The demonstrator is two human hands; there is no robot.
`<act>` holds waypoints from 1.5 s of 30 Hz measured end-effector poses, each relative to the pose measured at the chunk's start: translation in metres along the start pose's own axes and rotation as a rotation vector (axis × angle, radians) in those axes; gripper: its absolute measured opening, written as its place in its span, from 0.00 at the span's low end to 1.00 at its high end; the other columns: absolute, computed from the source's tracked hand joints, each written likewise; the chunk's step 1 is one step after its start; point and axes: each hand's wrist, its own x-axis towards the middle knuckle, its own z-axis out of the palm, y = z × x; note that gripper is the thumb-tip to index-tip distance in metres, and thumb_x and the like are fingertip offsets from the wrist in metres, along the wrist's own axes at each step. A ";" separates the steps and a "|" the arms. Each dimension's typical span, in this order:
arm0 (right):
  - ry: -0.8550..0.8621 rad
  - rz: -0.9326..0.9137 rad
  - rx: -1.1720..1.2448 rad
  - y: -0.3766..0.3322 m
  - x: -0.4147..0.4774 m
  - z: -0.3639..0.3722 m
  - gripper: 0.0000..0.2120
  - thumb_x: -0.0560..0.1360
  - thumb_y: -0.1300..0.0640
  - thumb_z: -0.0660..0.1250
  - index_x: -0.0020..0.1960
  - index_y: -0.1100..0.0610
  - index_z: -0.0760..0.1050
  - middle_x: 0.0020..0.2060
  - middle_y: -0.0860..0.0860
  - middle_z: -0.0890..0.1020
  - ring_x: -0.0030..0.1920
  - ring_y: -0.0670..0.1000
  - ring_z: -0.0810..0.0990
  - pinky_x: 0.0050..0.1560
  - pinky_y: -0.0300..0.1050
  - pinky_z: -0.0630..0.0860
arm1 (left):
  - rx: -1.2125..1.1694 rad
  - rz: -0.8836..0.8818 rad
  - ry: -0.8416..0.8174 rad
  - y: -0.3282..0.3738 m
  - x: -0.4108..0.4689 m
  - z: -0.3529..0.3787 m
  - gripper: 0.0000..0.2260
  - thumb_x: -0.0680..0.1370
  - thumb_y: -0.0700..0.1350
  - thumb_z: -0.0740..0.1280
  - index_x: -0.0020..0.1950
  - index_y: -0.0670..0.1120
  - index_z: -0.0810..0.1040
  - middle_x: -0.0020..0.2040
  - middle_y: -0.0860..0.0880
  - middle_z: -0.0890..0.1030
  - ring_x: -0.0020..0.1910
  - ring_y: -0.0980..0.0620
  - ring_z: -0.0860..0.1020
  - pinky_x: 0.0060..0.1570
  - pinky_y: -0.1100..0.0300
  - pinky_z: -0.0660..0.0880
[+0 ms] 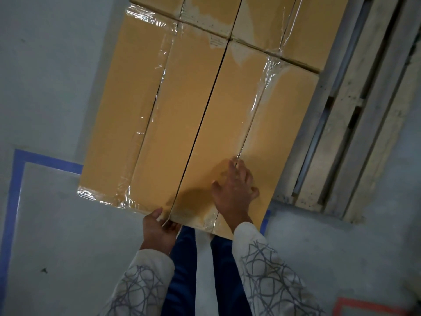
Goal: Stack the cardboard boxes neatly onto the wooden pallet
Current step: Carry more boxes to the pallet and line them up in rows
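Observation:
Two long tan cardboard boxes sealed with clear tape lie side by side on the wooden pallet (355, 115). The left box (145, 115) and the right box (246, 106) meet along a dark seam. My right hand (234, 190) lies flat with spread fingers on top of the right box near its front end. My left hand (159, 226) grips the front edge at the seam, thumb on top of the left box, fingers curled under. More boxes (257, 17) sit behind them.
Bare pallet slats show to the right of the boxes. Blue tape (18, 183) marks the grey floor at left, and orange tape (369, 304) marks it at bottom right. My legs stand right in front of the boxes.

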 end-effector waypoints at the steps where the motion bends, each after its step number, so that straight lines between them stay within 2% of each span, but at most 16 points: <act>1: 0.016 0.062 0.028 0.005 0.001 -0.001 0.35 0.78 0.47 0.68 0.80 0.47 0.58 0.82 0.48 0.53 0.80 0.55 0.53 0.71 0.67 0.58 | -0.010 0.001 0.004 0.003 0.002 0.001 0.15 0.82 0.46 0.65 0.63 0.38 0.74 0.57 0.37 0.78 0.55 0.38 0.79 0.63 0.45 0.74; 3: 0.022 0.167 0.067 0.016 0.003 -0.001 0.36 0.78 0.47 0.67 0.81 0.48 0.56 0.82 0.49 0.51 0.80 0.57 0.52 0.71 0.68 0.58 | -0.040 -0.013 0.013 0.008 0.006 0.001 0.19 0.82 0.48 0.64 0.68 0.37 0.71 0.57 0.38 0.77 0.60 0.37 0.77 0.69 0.44 0.71; 6: 0.036 0.254 0.118 0.029 0.003 -0.003 0.38 0.78 0.48 0.69 0.82 0.48 0.53 0.82 0.49 0.50 0.80 0.58 0.52 0.71 0.69 0.59 | -0.093 -0.049 0.014 0.014 0.010 -0.002 0.23 0.81 0.49 0.66 0.71 0.36 0.70 0.66 0.36 0.75 0.67 0.36 0.75 0.73 0.40 0.68; 9: 0.037 0.279 0.130 0.039 0.001 -0.004 0.40 0.78 0.48 0.69 0.83 0.47 0.51 0.83 0.49 0.48 0.81 0.58 0.50 0.72 0.72 0.58 | -0.184 -0.060 -0.031 0.015 0.010 -0.013 0.27 0.80 0.49 0.68 0.74 0.35 0.67 0.69 0.35 0.73 0.68 0.34 0.74 0.72 0.38 0.68; 14: 0.038 0.290 0.081 0.046 -0.003 -0.002 0.41 0.78 0.46 0.69 0.83 0.47 0.49 0.83 0.50 0.47 0.81 0.59 0.50 0.71 0.73 0.60 | -0.193 -0.017 -0.049 0.002 0.005 -0.022 0.28 0.81 0.50 0.67 0.74 0.35 0.66 0.70 0.35 0.73 0.71 0.35 0.72 0.75 0.41 0.66; 22: 0.014 0.289 0.135 0.041 -0.007 0.000 0.40 0.79 0.48 0.68 0.83 0.47 0.51 0.83 0.51 0.48 0.81 0.59 0.50 0.72 0.74 0.57 | -0.139 -0.078 -0.078 0.017 0.005 0.001 0.28 0.76 0.53 0.73 0.69 0.38 0.71 0.65 0.38 0.77 0.61 0.35 0.78 0.65 0.38 0.74; 31: -0.007 0.253 0.071 0.040 -0.008 -0.002 0.37 0.79 0.48 0.68 0.83 0.51 0.54 0.83 0.53 0.50 0.81 0.59 0.51 0.73 0.69 0.59 | -0.041 -0.032 -0.078 0.010 -0.019 -0.004 0.31 0.79 0.55 0.69 0.73 0.37 0.66 0.69 0.35 0.73 0.66 0.35 0.75 0.63 0.42 0.71; 34: -0.010 0.248 0.049 0.039 -0.012 0.001 0.37 0.79 0.48 0.68 0.83 0.50 0.55 0.83 0.53 0.50 0.81 0.58 0.51 0.73 0.69 0.59 | -0.007 0.006 -0.021 0.010 -0.026 -0.003 0.31 0.79 0.56 0.68 0.74 0.39 0.66 0.66 0.39 0.70 0.57 0.36 0.75 0.57 0.46 0.71; 35: -0.010 0.252 0.051 0.039 -0.013 0.002 0.37 0.78 0.48 0.68 0.82 0.50 0.55 0.83 0.53 0.50 0.80 0.58 0.52 0.72 0.70 0.59 | -0.002 0.011 0.007 0.010 -0.027 -0.002 0.31 0.80 0.56 0.68 0.75 0.39 0.65 0.65 0.39 0.69 0.59 0.36 0.74 0.55 0.47 0.71; 37: -0.010 0.252 0.050 0.039 -0.015 0.005 0.37 0.78 0.48 0.68 0.82 0.49 0.56 0.83 0.52 0.51 0.80 0.58 0.52 0.72 0.71 0.59 | -0.024 -0.004 0.002 0.013 -0.026 0.000 0.32 0.80 0.57 0.67 0.77 0.40 0.63 0.68 0.39 0.68 0.70 0.35 0.70 0.60 0.44 0.69; 38: -0.013 0.247 0.050 0.038 -0.017 0.006 0.37 0.77 0.48 0.69 0.82 0.49 0.56 0.83 0.52 0.51 0.80 0.58 0.52 0.72 0.71 0.59 | -0.048 -0.017 -0.021 0.014 -0.025 0.000 0.32 0.80 0.57 0.67 0.77 0.41 0.62 0.71 0.38 0.69 0.72 0.33 0.69 0.62 0.42 0.68; 40: -0.019 0.227 0.045 0.037 -0.020 0.008 0.37 0.77 0.49 0.69 0.82 0.49 0.57 0.83 0.52 0.51 0.80 0.58 0.52 0.71 0.71 0.59 | -0.086 -0.033 -0.051 0.017 -0.023 -0.001 0.34 0.79 0.58 0.68 0.77 0.40 0.62 0.73 0.34 0.68 0.72 0.32 0.69 0.62 0.39 0.68; 45: -0.021 0.188 0.043 0.036 -0.030 0.011 0.37 0.76 0.50 0.69 0.81 0.51 0.56 0.83 0.52 0.50 0.80 0.57 0.52 0.71 0.70 0.58 | -0.138 -0.035 -0.094 0.016 -0.010 -0.016 0.35 0.79 0.58 0.68 0.77 0.39 0.62 0.76 0.33 0.66 0.76 0.34 0.65 0.76 0.41 0.61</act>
